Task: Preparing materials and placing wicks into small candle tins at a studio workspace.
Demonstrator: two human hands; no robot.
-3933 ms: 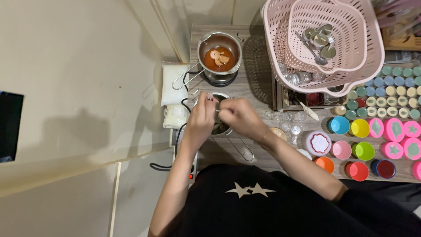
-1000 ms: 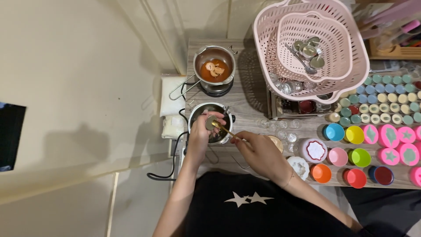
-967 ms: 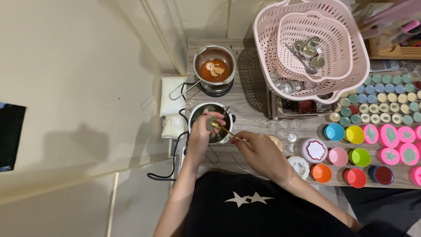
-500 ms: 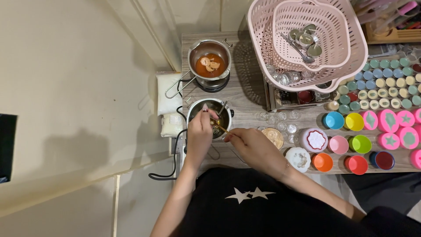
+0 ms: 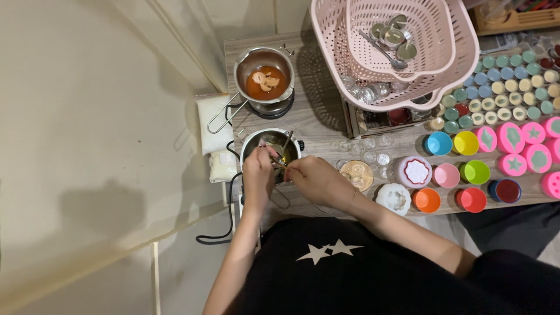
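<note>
a pink basket (image 5: 466,70) filled the upper right of the frame, a second one nested inside it, so two baskets. two steel pots sat on the wooden table (image 5: 318,116): the far pot (image 5: 263,76) at upper centre with orange liquid, and the near pot (image 5: 271,149) at centre, where both hands met. the left hand (image 5: 258,175) was pinched shut on something small at the near pot's rim; what it was i could not tell. the right hand (image 5: 318,179) was closed around a thin stick (image 5: 280,165) reaching into that pot. the work seemed to want a steady rim hold and slow strokes, kept clear of the hot side. six bright cups (image 5: 465,143) stood at right centre, in two rows.
</note>
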